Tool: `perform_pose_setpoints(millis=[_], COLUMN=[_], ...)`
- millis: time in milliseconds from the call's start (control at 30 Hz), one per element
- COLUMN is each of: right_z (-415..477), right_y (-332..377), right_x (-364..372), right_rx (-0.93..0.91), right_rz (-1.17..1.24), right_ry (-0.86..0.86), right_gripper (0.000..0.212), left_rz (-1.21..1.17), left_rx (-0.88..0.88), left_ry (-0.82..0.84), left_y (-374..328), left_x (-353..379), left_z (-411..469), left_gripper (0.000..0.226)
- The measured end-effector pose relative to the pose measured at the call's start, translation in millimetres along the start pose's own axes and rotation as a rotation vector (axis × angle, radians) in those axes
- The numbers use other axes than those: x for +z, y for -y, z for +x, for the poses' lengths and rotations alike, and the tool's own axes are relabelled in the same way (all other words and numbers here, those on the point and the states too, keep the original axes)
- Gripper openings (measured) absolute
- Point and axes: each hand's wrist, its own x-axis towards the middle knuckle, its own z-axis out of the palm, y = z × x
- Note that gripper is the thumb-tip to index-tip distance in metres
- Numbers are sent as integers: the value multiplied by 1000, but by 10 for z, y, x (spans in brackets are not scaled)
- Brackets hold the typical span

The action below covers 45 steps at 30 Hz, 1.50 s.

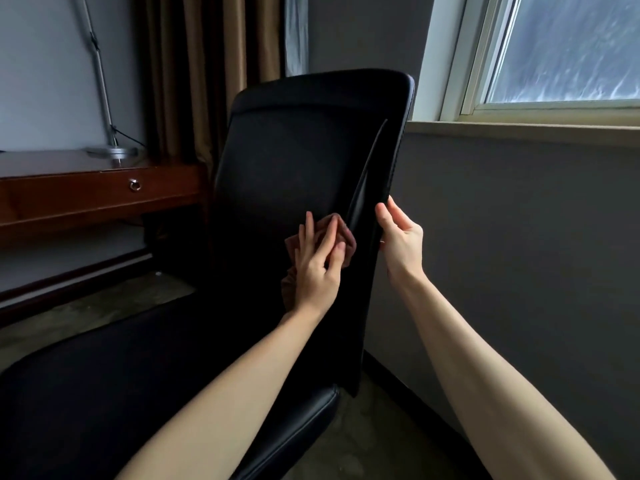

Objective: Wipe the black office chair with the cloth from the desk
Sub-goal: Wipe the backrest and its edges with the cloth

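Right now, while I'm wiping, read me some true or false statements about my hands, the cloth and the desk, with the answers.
1. The left hand presses the cloth flat against the black office chair. True.
2. The right hand hangs free, touching nothing. False: it grips the right edge of the chair's back.
3. The cloth is bright white. False: it looks pinkish brown.
4. A lamp base stands on the desk. True.
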Motion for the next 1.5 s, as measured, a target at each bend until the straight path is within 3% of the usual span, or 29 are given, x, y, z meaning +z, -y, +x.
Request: perform_pose_setpoints(millis=[267,567,800,933,1333,1500], right_z=[-25,-91,-94,-115,-147,-114], right_y=[45,79,43,54,64,29], right_x=[-37,-4,25,74,114,54], right_rx=[21,19,-1,10,-8,5], right_rz=[11,21,52,69,55,31], right_ry=[51,5,-43,-66,-105,-72], right_gripper=[50,50,49,44,45,47], left_rz=[109,24,-160,-173,102,72], left_rx=[78,88,-49,-84,-42,9], left_ry=[114,86,29,8,17,57], left_y=[-591,-299,247,284,-284,-405], left_x=[-47,-104,-55,27,0,-22], left_z=[914,359,-627,-749,232,377], left_gripper=[43,45,49,50,53,50])
